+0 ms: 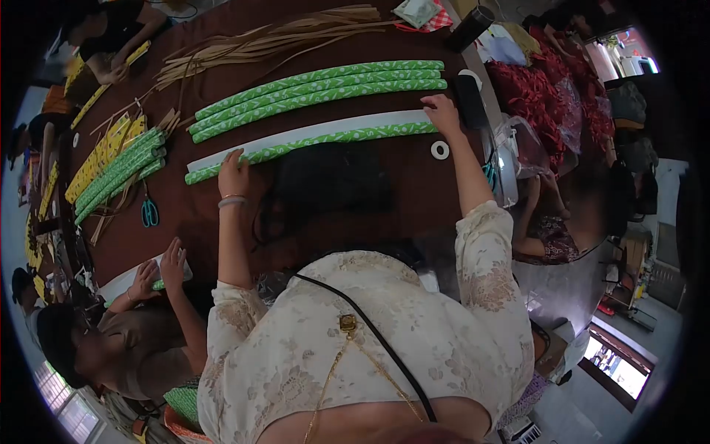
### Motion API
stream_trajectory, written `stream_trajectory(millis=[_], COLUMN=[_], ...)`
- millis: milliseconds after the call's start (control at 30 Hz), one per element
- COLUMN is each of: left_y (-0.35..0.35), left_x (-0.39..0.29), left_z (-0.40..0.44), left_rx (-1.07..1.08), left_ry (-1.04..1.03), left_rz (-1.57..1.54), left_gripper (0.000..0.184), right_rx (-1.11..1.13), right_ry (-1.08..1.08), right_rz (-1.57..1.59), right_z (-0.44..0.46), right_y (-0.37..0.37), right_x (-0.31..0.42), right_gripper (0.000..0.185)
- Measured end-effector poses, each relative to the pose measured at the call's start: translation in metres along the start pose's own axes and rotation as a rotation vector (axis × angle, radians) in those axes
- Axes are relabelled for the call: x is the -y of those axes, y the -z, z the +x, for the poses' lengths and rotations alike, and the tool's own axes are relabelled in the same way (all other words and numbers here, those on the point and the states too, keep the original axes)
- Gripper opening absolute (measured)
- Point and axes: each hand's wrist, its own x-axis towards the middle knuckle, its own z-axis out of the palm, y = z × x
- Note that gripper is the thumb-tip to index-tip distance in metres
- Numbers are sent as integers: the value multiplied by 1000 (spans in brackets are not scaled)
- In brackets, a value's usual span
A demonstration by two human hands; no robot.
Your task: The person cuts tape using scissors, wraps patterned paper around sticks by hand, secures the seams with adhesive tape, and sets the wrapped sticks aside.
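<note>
A long strip of green patterned wrapping paper (pixel 333 136) lies across the brown table, with its white underside showing along the far side. Its near edge looks rolled or folded over. My left hand (pixel 234 176) is on the paper near its left end, fingers bent over it. At the right end, my right hand (pixel 441 113) has its fingers curled at the paper's edge. Just beyond lie several finished-looking green paper rolls (pixel 318 98), side by side. A white tape ring (pixel 440 150) rests below my right hand.
Brown strips (pixel 266 44) spread along the table's (pixel 214 229) far side. Green rolls (pixel 122 177) and yellow paper (pixel 103 159) lie left, near blue-handled scissors (pixel 149 212). A black phone-like object (pixel 468 100) lies right. A co-worker's hands (pixel 159 274) work at lower left.
</note>
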Motion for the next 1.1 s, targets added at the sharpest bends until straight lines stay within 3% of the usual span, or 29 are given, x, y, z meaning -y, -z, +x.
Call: stream_trajectory(millis=[133, 233, 333, 1100], left_y=[-5, -9, -12, -16], left_x=[5, 10, 14, 8], left_z=[7, 9, 8, 0], left_rx=[74, 158, 139, 26], left_ry=[-35, 38, -56, -21], left_rz=[11, -16, 42, 44], left_gripper=[27, 27, 27, 23], right_rx=[315, 447, 484, 265], right_ry=[94, 39, 37, 174], right_rz=[-89, -182, -135, -28], right_z=[19, 28, 30, 3], right_y=[-6, -1, 0, 11], right_x=[11, 18, 16, 16], right_gripper=[23, 21, 18, 10])
